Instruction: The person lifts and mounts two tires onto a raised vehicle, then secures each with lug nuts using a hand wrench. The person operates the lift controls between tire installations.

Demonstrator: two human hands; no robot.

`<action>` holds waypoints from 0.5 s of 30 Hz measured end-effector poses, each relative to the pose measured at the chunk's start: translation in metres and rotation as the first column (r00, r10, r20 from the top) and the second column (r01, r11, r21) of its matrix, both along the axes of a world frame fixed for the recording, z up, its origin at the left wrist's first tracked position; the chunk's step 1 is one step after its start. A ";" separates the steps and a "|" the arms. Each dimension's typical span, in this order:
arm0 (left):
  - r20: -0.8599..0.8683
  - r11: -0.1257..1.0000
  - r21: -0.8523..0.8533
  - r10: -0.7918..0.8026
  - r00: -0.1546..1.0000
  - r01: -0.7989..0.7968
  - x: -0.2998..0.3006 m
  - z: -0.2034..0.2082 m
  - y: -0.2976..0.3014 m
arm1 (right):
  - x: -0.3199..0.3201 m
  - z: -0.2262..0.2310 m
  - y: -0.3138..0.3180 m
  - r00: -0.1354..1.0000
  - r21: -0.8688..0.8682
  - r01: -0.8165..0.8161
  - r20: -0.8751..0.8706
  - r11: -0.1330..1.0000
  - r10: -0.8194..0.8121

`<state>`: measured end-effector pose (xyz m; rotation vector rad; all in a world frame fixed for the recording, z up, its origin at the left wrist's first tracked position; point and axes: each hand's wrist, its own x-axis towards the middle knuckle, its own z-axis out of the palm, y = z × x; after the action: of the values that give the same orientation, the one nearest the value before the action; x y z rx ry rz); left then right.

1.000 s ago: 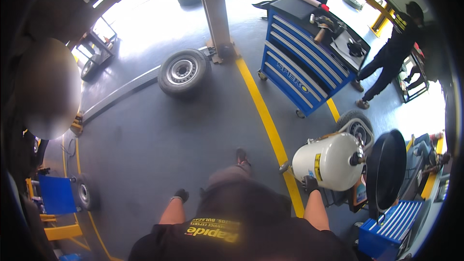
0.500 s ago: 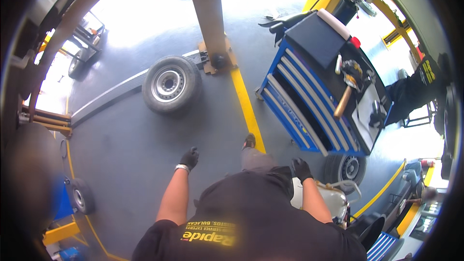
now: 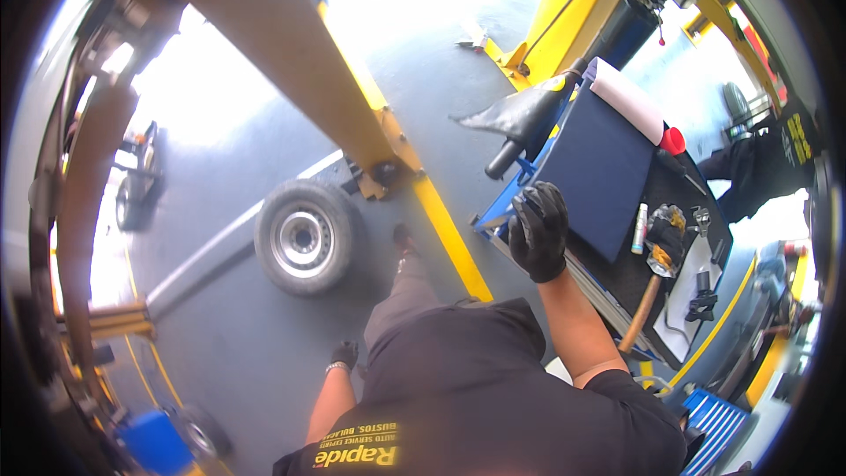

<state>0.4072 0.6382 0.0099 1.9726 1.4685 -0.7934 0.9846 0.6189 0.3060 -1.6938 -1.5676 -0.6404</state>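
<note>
My right hand, in a black glove, is raised beside the near left edge of a blue tool cabinet. Its fingers are loosely bent and a little apart, with nothing visible in them. Low by my left side hangs my left hand, also black-gloved; its fingers are too small and blurred to read. On the cabinet's top lie a dark blue panel, a wooden-handled hammer, a small tube and a dark cloth. A wheel with a steel rim lies on the floor ahead to the left.
A brown lift post slants down beyond the wheel, its base by a yellow floor line. Another person in dark clothes stands past the cabinet at right. A yellow post rises behind the cabinet. A blue box is at lower left.
My right hand has risen from beside my body to the cabinet's edge. My left hand has dropped back. I have moved closer to the cabinet and the lift post, and my view has turned.
</note>
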 end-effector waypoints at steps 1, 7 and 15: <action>-0.022 0.998 -0.056 0.014 1.000 -0.016 0.008 0.005 0.031 | 0.008 -0.005 0.013 1.000 -0.008 -0.002 0.006 1.000 0.003; 0.008 0.481 0.146 -0.875 0.485 0.865 0.027 -0.017 0.270 | -0.004 -0.008 0.032 0.963 -0.102 0.200 -0.161 0.975 -0.214; 0.056 0.182 -0.004 -0.982 0.182 0.983 0.310 0.019 0.457 | -0.003 0.015 -0.014 0.530 -0.138 0.770 -0.405 0.623 -0.745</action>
<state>0.7168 1.0951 0.0287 2.7862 -0.1848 -1.2146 0.9811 0.6044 0.3208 -2.2745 -0.4141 -0.6434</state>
